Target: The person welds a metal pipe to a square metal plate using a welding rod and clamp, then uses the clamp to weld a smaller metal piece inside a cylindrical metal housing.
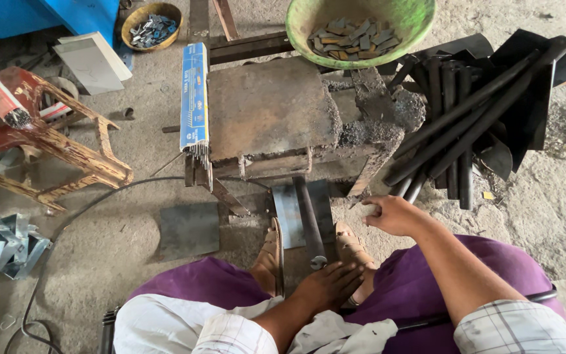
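Rusted steel and grey concrete fill a floor-level workshop where a seated person in purple trousers works between their sandalled feet. The left hand (pixel 327 286) lies flat, fingers spread and gripping nothing, its fingertips resting on the near end of a dark metal rod (pixel 309 219) that lies along a grey steel plate (pixel 289 215) on the ground. The right hand (pixel 393 214) is loosely curled just right of the plate, beside the lower ends of a heap of black rods (pixel 473 115); whether it holds anything cannot be told. Directly ahead of the plate stands a rusty metal block (pixel 266 108), with a blue packet of welding electrodes (pixel 194 98) leaning against its left edge. Behind the block sits a green bowl (pixel 361 26) of small grey metal pieces, and farther left a yellow bowl (pixel 152 25) of similar parts. A worn red plastic stool (pixel 47 144) stands to the left, near a pile of bent metal brackets (pixel 4 246), and a black cable (pixel 73 219) curves across the floor.
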